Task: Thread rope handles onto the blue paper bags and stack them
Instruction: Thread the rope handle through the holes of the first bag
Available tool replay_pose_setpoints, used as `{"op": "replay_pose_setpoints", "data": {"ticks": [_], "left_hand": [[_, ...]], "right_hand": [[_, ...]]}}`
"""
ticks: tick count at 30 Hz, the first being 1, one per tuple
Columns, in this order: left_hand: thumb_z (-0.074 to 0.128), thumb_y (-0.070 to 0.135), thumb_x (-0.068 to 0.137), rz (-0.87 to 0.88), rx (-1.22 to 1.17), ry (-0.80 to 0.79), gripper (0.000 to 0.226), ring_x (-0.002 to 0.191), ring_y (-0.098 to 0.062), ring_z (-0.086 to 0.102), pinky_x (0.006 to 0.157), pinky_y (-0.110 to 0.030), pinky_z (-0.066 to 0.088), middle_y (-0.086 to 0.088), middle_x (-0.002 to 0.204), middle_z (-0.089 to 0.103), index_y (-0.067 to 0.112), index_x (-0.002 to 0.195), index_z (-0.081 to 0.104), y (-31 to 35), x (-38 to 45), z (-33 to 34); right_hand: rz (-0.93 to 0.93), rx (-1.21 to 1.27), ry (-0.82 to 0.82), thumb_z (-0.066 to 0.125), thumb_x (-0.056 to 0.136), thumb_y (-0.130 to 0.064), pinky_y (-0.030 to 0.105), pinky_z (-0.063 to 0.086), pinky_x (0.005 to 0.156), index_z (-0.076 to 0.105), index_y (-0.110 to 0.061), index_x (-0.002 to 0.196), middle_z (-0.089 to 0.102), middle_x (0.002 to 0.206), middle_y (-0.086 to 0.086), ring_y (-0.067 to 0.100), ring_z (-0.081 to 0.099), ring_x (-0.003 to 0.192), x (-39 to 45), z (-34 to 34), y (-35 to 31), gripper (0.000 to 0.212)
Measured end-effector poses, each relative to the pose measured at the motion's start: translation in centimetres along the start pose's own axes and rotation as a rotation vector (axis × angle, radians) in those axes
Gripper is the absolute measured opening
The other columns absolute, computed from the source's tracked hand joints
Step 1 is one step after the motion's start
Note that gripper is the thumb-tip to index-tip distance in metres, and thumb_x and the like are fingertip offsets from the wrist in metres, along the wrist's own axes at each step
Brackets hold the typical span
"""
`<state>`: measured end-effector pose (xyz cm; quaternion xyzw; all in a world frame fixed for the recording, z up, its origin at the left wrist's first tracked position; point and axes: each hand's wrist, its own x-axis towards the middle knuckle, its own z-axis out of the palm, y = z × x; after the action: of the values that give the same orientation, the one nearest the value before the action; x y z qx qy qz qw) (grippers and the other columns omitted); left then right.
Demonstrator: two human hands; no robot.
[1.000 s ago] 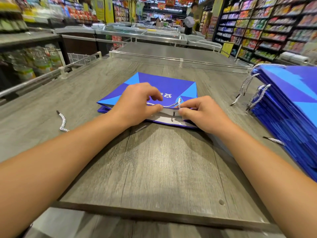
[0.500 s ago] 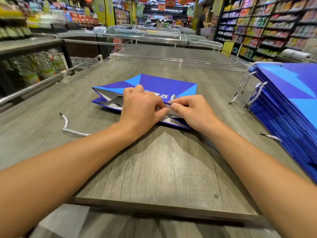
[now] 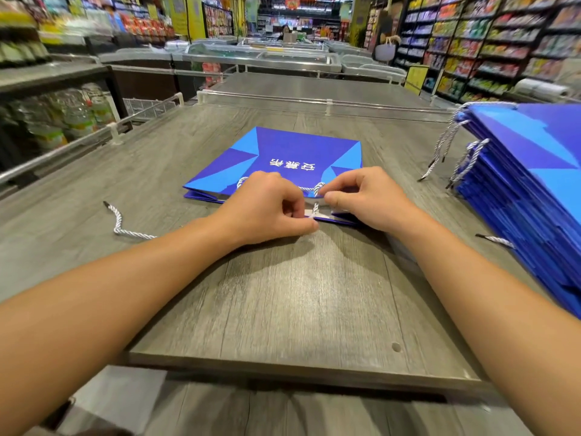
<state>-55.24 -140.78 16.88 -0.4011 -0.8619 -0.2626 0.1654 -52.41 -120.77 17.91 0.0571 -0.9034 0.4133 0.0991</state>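
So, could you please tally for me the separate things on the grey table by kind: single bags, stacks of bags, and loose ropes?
Single blue bags: 1, the flat bag under both hands
Stacks of blue bags: 1, the stack at the right
Loose ropes: 2, one rope at the left, one rope end beside the stack
Total: 4

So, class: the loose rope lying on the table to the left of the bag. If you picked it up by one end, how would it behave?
The rope would probably hang limp: it already lies in a loose curve on the table. It looks thin, so likely very light. Its twisted strands should give fingers some grip, and the dark tip may be stiffer.
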Motion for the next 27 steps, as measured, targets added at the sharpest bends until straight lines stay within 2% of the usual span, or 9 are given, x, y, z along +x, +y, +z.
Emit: {"op": "replay_pose_setpoints", "data": {"ticks": [3, 6, 9, 12, 15, 18, 21, 24, 27], "left_hand": [[0.067, 0.044, 0.078, -0.11, -0.155, 0.156, 0.034, 0.054, -0.008, 0.05, 0.055, -0.016, 0.034, 0.003, 0.052, 0.055, 0.015, 0.06, 0.066, -0.7, 0.2, -1.2], [0.072, 0.035, 0.084, -0.323, -0.05, 0.245, 0.02, 0.071, 0.004, 0.058, 0.074, -0.02, 0.043, 0.009, 0.075, 0.068, 0.015, 0.085, 0.075, -2.3, 0.7, -2.8], [0.064, 0.065, 0.079, -0.499, 0.103, -0.118, 0.064, 0.123, -0.022, 0.052, 0.104, -0.034, 0.039, 0.0, 0.13, 0.062, 0.019, 0.124, 0.066, -3.7, 0.5, -3.5], [0.033, 0.096, 0.052, -0.429, 0.23, -0.412, 0.114, 0.122, -0.028, 0.048, 0.104, -0.043, 0.04, -0.002, 0.128, 0.057, 0.012, 0.124, 0.059, -3.0, 0.6, -3.1], [0.024, 0.097, 0.043, -0.387, 0.258, -0.501, 0.124, 0.127, -0.027, 0.041, 0.105, -0.044, 0.037, 0.003, 0.131, 0.051, 0.018, 0.134, 0.052, -2.2, 0.8, -2.7], [0.032, 0.096, 0.045, -0.377, 0.273, -0.598, 0.124, 0.14, -0.026, 0.027, 0.113, -0.043, 0.028, 0.003, 0.15, 0.036, 0.025, 0.147, 0.039, -1.8, 0.7, -3.2], [0.039, 0.086, 0.055, -0.367, 0.258, -0.625, 0.115, 0.146, -0.021, 0.018, 0.118, -0.038, 0.02, 0.004, 0.159, 0.024, 0.027, 0.153, 0.027, -1.8, 0.6, -3.8], [0.037, 0.093, 0.046, -0.36, 0.222, -0.652, 0.126, 0.149, -0.016, 0.012, 0.119, -0.035, 0.016, 0.006, 0.162, 0.016, 0.029, 0.155, 0.022, -2.2, 0.5, -4.2], [0.03, 0.093, 0.04, -0.34, 0.22, -0.666, 0.131, 0.149, -0.014, 0.011, 0.119, -0.034, 0.015, 0.007, 0.163, 0.015, 0.03, 0.155, 0.021, -2.6, 0.5, -4.3]], "right_hand": [[0.054, -0.012, -0.109, 0.075, 0.076, -0.023, 0.044, 0.055, 0.083, 0.075, -0.018, 0.073, 0.074, 0.076, 0.003, 0.011, 0.063, 0.07, -0.5, -1.2, -0.3, 0.006], [0.07, -0.014, -0.127, 0.068, 0.085, -0.027, 0.044, 0.051, 0.075, 0.069, -0.015, 0.057, 0.069, 0.07, 0.013, 0.017, 0.059, 0.065, -0.8, -2.3, -0.7, 0.03], [0.127, 0.119, -0.109, 0.065, 0.091, -0.028, 0.031, 0.049, 0.063, 0.06, -0.013, 0.055, 0.059, 0.057, 0.003, 0.018, 0.056, 0.053, -1.0, -2.4, -1.2, 0.039], [0.079, -0.057, 0.075, 0.068, 0.088, -0.037, 0.026, 0.045, 0.059, 0.06, -0.012, 0.064, 0.058, 0.057, -0.005, 0.011, 0.053, 0.053, 0.1, -1.3, -0.9, 0.036], [0.026, -0.229, 0.003, 0.073, 0.081, -0.042, 0.025, 0.046, 0.072, 0.071, -0.022, 0.081, 0.068, 0.078, -0.009, 0.005, 0.058, 0.072, 0.6, 0.0, -1.5, 0.021], [0.034, -0.42, -0.23, 0.078, 0.079, -0.038, 0.012, 0.041, 0.06, 0.071, -0.026, 0.084, 0.065, 0.08, -0.014, -0.002, 0.056, 0.068, 0.6, 0.6, -2.3, 0.015], [-0.013, -0.513, -0.213, 0.069, 0.089, -0.027, 0.021, 0.045, 0.067, 0.065, -0.02, 0.083, 0.065, 0.079, -0.01, 0.008, 0.059, 0.074, 1.2, 0.4, -2.6, 0.011], [0.107, -0.077, -0.124, 0.05, 0.099, -0.016, 0.03, 0.053, 0.06, 0.052, -0.013, 0.088, 0.066, 0.073, 0.002, 0.019, 0.066, 0.061, 1.8, 0.2, -2.6, 0.012], [0.253, 0.368, -0.219, 0.05, 0.098, -0.007, 0.025, 0.039, 0.05, 0.051, -0.013, 0.084, 0.053, 0.059, 0.002, 0.016, 0.047, 0.045, 2.4, -0.4, -2.8, 0.016]]}}
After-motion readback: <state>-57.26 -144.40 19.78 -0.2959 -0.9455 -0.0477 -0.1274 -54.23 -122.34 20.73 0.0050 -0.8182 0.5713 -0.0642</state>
